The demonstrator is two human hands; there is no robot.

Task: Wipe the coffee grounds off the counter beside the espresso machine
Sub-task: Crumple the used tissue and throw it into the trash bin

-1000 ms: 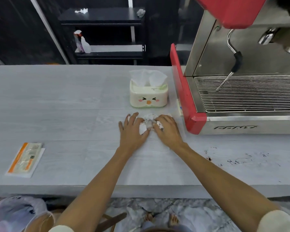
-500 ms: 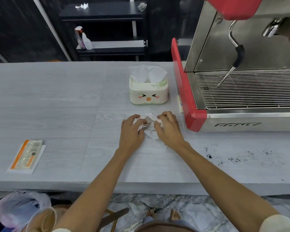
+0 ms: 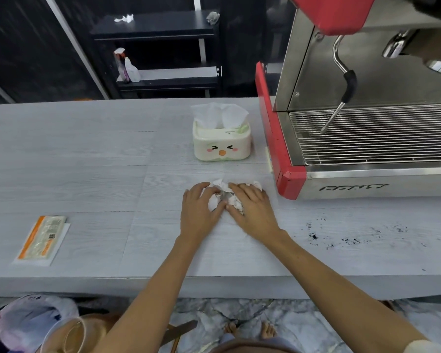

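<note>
Tissue is the change here: the crumpled white tissue wad [image 3: 225, 198] at the centre of the frame looks tighter than half a second ago, and your left hand [image 3: 201, 212] and right hand [image 3: 252, 212] have closed in on it, fingers curled round its two sides and gripping it against the pale grey wood-grain counter [image 3: 87, 161]. That suggests a pad nearly ready, with no wiping begun, since the scattered black coffee grounds [image 3: 341, 235] lie untouched at the right of the frame, in front of the red and steel espresso machine [image 3: 367, 138]. You have open counter between wad and grounds, but the machine's red corner sits just upper right of your right hand, and the counter's front edge runs close below the grounds, so sweep inward.
</note>
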